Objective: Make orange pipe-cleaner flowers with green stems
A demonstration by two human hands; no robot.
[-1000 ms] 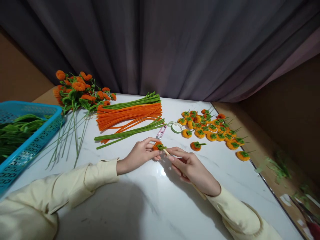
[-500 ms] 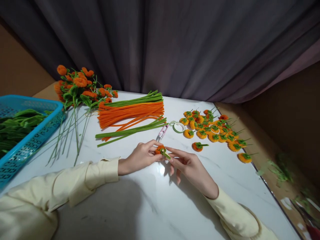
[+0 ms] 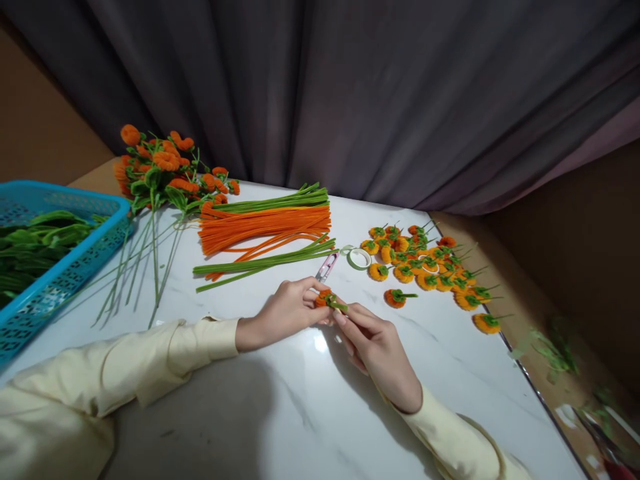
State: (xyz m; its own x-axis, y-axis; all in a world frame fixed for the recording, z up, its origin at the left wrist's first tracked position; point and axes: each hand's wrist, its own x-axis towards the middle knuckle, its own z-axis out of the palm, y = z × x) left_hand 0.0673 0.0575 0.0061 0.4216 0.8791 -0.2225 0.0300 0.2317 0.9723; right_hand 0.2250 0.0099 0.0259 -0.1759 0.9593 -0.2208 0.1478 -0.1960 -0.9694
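Above a white table (image 3: pixel 320 420), a small orange flower head (image 3: pixel 323 299) is held in the fingers of the left hand (image 3: pixel 285 312), near the pink snips (image 3: pixel 327 265). Its green stem (image 3: pixel 341 306) appears to be pinched between thumb and forefinger of the right hand (image 3: pixel 383 350). The stem seems to be being worked where it meets the flower; for this, a steady left hold and fine fingertip control on the right are called for.
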